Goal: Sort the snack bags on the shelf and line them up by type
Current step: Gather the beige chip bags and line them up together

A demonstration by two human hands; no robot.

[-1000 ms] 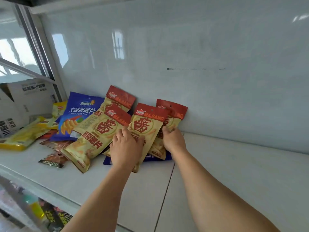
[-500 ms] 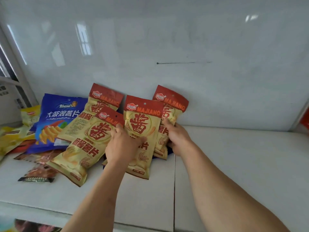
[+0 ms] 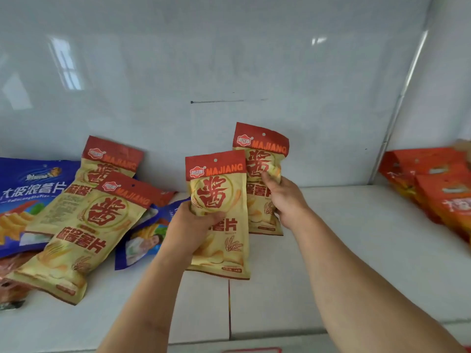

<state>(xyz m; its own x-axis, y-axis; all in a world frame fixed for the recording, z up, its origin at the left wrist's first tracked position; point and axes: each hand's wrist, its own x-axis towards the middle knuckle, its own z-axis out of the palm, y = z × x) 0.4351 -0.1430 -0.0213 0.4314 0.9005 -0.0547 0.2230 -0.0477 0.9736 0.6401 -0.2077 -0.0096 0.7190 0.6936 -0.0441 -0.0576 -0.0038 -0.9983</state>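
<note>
My left hand (image 3: 190, 229) grips a yellow MAJIANG bag with a red top (image 3: 220, 200), held upright above the white shelf (image 3: 344, 250). My right hand (image 3: 285, 197) grips a second MAJIANG bag (image 3: 260, 154) just behind and to the right of the first, near the back wall. Two more MAJIANG bags (image 3: 84, 233) lie overlapped and tilted to the left, one (image 3: 107, 164) leaning on the wall. A blue chip bag (image 3: 30, 192) rests at far left. Another blue bag (image 3: 145, 238) lies flat, partly hidden under the left hand and the yellow bags.
Orange-red bags (image 3: 438, 189) are stacked at the shelf's right end, past a metal corner strip (image 3: 397, 110). Dark reddish-brown packets (image 3: 10, 284) lie at the lower left. A seam (image 3: 229, 309) splits the shelf boards. The white back wall stands close behind.
Both hands have lifted their MAJIANG bags and carried them to the right, away from the pile. A blue bag underneath is now uncovered. The view has swung right, showing the orange-red bags.
</note>
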